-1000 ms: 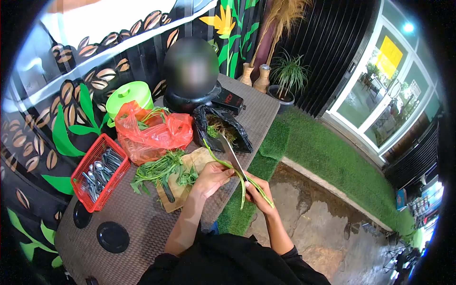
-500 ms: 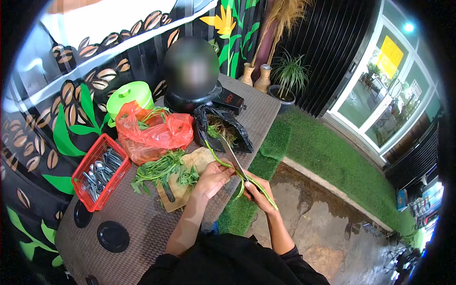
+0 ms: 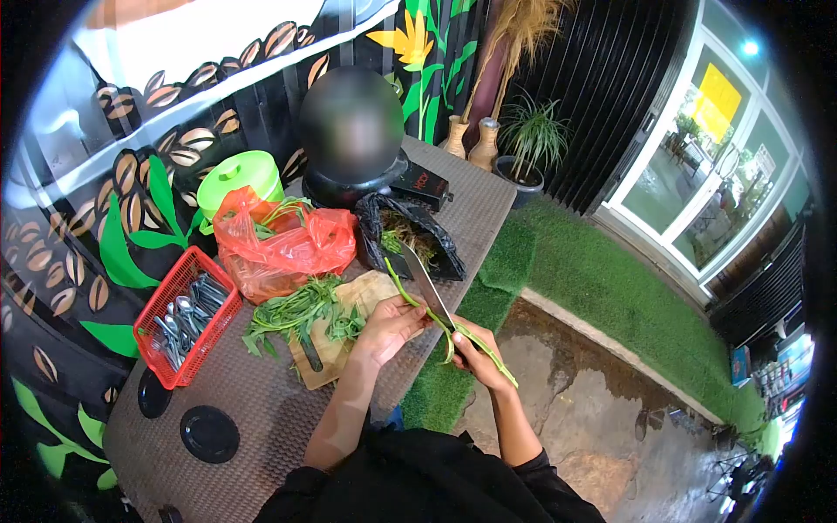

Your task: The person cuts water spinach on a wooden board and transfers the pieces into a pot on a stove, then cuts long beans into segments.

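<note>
My left hand [image 3: 392,329] pinches a long green vegetable stem [image 3: 485,349] near the table's front edge. My right hand [image 3: 479,359] is closed around the handle of a knife [image 3: 425,281], its blade tilted up and away alongside the stem. The stem runs past both hands, and a thin strand curls down between them. Under and beyond my left hand lies a wooden cutting board [image 3: 370,291], with a pile of cut leafy greens [image 3: 295,315] on its left part. An open black plastic bag [image 3: 445,247] holding plant trimmings [image 3: 403,235] sits just beyond the knife tip.
A red plastic bag [image 3: 283,253] with greens stands before a lime-green lidded pot [image 3: 239,179]. Left is a red basket [image 3: 221,321] of cutlery; nearer are black round dishes [image 3: 209,434]. A portable stove [image 3: 422,185] carries a dark pan, partly blurred. The table [image 3: 484,187] ends at my right.
The stem has slid slightly down and to the right through my hands, its far tip now nearer my left hand. Both hands keep their hold; the view shifts slightly.
</note>
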The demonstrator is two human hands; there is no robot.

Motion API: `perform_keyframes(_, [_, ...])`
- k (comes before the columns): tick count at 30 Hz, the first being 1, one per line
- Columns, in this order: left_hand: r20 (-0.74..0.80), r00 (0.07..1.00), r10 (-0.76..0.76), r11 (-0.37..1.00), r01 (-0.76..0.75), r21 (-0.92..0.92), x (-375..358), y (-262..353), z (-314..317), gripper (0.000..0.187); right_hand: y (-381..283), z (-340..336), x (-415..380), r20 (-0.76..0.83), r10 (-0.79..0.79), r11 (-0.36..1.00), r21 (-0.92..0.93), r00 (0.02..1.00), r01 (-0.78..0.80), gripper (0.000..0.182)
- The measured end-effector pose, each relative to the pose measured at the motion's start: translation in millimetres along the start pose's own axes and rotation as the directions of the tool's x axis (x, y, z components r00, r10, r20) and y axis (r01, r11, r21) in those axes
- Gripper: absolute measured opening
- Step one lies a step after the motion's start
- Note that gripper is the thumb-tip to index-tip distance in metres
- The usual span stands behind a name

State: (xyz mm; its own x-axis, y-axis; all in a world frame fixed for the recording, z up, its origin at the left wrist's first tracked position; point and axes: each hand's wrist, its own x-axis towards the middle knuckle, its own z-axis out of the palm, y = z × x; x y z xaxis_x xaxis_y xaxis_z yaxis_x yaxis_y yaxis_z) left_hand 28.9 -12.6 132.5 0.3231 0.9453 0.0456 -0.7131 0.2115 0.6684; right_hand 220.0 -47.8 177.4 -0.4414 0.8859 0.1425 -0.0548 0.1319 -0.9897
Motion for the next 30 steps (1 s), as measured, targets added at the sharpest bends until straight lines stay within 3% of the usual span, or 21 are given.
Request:
perform_keyframes(6, [0.097, 0.995, 0.012, 0.999, -0.008, -0.040, 4.6, -7.9, -1.4, 0.015, -5.7, -4.3, 1.4, 0.093, -0.004, 0.999, -0.044, 0.996, 0.008, 0.045])
perform_keyframes(16, [0.136, 0.991, 0.000, 1.000, -0.001, 0.007, 1.6, -4.4, -7.7, 0.015, -1.5, -3.7, 3.3, 0.153, 0.036, 0.999, -0.013, 0.988, -0.034, 0.045])
perform_keyframes(22, [0.124, 0.992, -0.015, 0.999, 0.009, 0.053, 4.0, -9.6, -14.6, 0.016, -0.8, 2.9, 5.0, 0.126, 0.034, 0.997, -0.072, 0.991, -0.025, 0.044])
perform_keyframes(30, [0.019, 0.999, 0.030, 0.990, -0.032, 0.138, 1.1, 9.2, 7.7, 0.021, 10.3, -2.2, 7.3, -0.004, 0.036, 0.999, 0.018, 0.999, -0.036, 0.047])
